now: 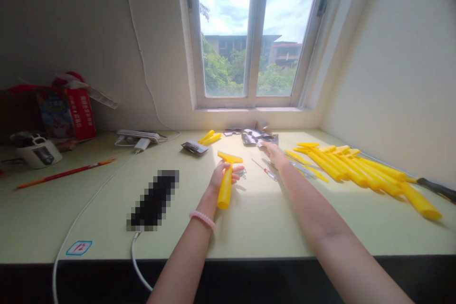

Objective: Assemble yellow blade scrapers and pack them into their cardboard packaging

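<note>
Hands: apart; left hand [223, 175] clamped on a yellow plastic scraper [225, 185]; right hand [274, 154] reaching far, fingers open, near foil packets [254, 137].
Scraper: mid-table [256, 228], blade far.
Right: small screwdriver [265, 171]; yellow handles [351, 168].
Writing: near-left sticker [79, 247] reads "12".

One yellow plastic scraper [225, 187], one small screwdriver [265, 171], one power strip [138, 135], one red pencil [66, 173] and one two-pane window [254, 33] were counted.
</note>
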### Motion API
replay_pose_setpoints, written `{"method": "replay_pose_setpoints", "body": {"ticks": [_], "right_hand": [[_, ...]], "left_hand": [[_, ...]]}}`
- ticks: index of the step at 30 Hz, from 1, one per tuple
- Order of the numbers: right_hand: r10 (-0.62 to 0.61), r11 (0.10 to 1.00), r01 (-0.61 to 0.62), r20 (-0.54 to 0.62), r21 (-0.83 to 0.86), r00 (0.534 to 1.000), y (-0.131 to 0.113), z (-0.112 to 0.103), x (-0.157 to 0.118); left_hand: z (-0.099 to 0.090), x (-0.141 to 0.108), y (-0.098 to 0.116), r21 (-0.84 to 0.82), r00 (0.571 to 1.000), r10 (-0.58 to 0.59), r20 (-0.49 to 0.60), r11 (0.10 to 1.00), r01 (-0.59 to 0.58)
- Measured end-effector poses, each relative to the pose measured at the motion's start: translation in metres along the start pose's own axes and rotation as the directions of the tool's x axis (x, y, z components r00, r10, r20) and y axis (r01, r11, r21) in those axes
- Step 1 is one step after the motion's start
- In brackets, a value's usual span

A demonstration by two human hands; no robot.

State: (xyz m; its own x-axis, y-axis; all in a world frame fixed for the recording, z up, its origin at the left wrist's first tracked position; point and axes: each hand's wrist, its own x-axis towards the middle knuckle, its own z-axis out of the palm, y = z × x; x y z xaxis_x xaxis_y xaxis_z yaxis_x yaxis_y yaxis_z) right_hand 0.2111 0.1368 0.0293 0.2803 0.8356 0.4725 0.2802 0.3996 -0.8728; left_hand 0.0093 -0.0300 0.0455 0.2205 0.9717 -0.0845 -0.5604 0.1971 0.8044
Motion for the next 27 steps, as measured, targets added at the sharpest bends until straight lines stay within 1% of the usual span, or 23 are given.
{"method": "replay_pose_setpoints", "body": {"ticks": [2, 3, 5, 6, 8, 10, 14, 16, 19, 21, 22, 24, 27], "right_hand": [[0.064, 0.998, -0.064, -0.011, -0.004, 0.998, -0.002, -0.004, -0.001], [0.115, 0.993, -0.115, -0.033, -0.006, 0.993, -0.004, -0.008, -0.003], [0.177, 0.984, -0.179, -0.098, -0.009, 0.979, -0.010, -0.018, -0.008], [0.217, 0.975, -0.222, -0.168, -0.008, 0.961, -0.014, -0.025, -0.012], [0.229, 0.971, -0.238, -0.229, -0.008, 0.946, -0.026, -0.039, -0.020], [0.229, 0.973, -0.220, -0.209, 0.066, 0.951, -0.041, -0.053, -0.029], [0.234, 0.952, -0.209, -0.091, 0.224, 0.968, -0.067, -0.082, -0.056], [0.258, 0.920, -0.243, -0.011, 0.307, 0.966, -0.073, -0.095, -0.072], [0.254, 0.865, -0.301, 0.166, 0.402, 0.953, -0.075, -0.112, -0.096], [0.236, 0.849, -0.358, 0.326, 0.388, 0.915, -0.073, -0.121, -0.109], [0.231, 0.849, -0.378, 0.385, 0.368, 0.894, -0.072, -0.124, -0.114], [0.221, 0.864, -0.387, 0.448, 0.322, 0.866, -0.071, -0.127, -0.122], [0.186, 0.890, -0.368, 0.525, 0.268, 0.831, -0.074, -0.127, -0.131]], "left_hand": [[0.000, 0.000, 0.000, -0.008, 1.000, 0.009, 0.001, 1.000, -0.009], [0.000, 0.000, 0.000, -0.013, 1.000, 0.015, 0.001, 1.000, -0.015], [0.001, 0.000, 0.000, -0.021, 1.000, 0.028, 0.004, 0.999, -0.028], [0.001, -0.001, 0.000, -0.025, 0.999, 0.036, 0.010, 0.999, -0.036], [0.002, -0.001, 0.000, -0.034, 0.998, 0.047, 0.031, 0.998, -0.046], [0.003, -0.002, 0.000, -0.041, 0.997, 0.054, 0.047, 0.998, -0.052], [0.006, -0.005, 0.000, -0.049, 0.996, 0.076, 0.043, 0.996, -0.074], [0.007, -0.006, 0.000, -0.048, 0.993, 0.118, 0.018, 0.992, -0.117], [0.007, -0.007, 0.001, -0.073, 0.981, 0.192, -0.003, 0.979, -0.192], [0.006, -0.006, 0.001, -0.103, 0.975, 0.223, -0.014, 0.969, -0.224], [0.006, -0.006, 0.001, -0.115, 0.972, 0.234, -0.023, 0.965, -0.235], [0.004, -0.005, 0.001, -0.132, 0.966, 0.251, -0.053, 0.958, -0.256], [0.001, -0.002, 0.002, -0.164, 0.956, 0.281, -0.086, 0.942, -0.292]]}}
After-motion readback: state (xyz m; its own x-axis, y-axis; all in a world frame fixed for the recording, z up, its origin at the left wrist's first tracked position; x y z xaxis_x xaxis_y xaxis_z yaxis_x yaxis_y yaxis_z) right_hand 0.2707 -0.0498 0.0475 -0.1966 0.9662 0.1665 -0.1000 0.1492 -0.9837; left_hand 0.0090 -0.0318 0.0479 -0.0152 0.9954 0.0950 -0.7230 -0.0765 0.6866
